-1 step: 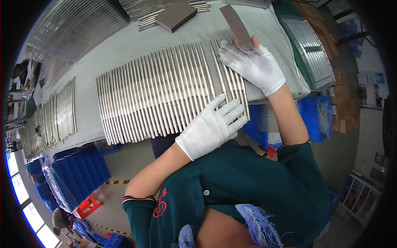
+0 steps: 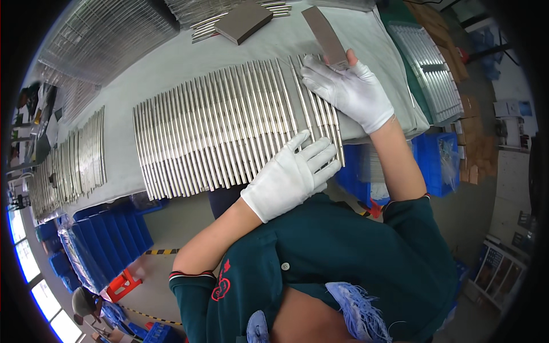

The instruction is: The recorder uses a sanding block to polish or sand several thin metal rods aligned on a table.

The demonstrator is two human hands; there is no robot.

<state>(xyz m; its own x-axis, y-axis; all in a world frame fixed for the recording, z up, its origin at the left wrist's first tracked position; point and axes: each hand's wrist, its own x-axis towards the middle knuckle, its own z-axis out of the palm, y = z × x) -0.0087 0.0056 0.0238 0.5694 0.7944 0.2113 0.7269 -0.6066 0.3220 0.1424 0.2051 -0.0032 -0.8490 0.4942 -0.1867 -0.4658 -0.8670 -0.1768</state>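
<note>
Slender shiny metal rods (image 2: 211,126) lie side by side in a long row on the pale cloth-covered table. A gap sets a few rods at the right end apart from the others. My left hand (image 2: 286,180), in a white glove, rests with fingers stretched out over the near ends of the right-hand rods. My right hand (image 2: 351,94), gloved with bare fingertips showing, grips a flat brown strip (image 2: 325,34) between thumb and finger. Its other fingers reach over the far ends of those rods. The strip's lower end is partly hidden by the hand.
A brown block (image 2: 243,23) sits on more rods at the far side. Another row of rods (image 2: 74,163) lies at the left. Clear plastic racks (image 2: 108,40) stand at the far left. Blue bins (image 2: 111,234) are below the table edge, and a rod-filled tray (image 2: 426,71) is at right.
Both hands have shifted very slightly to the left. The brown strip has moved a little left with my right hand. The rods look unmoved.
</note>
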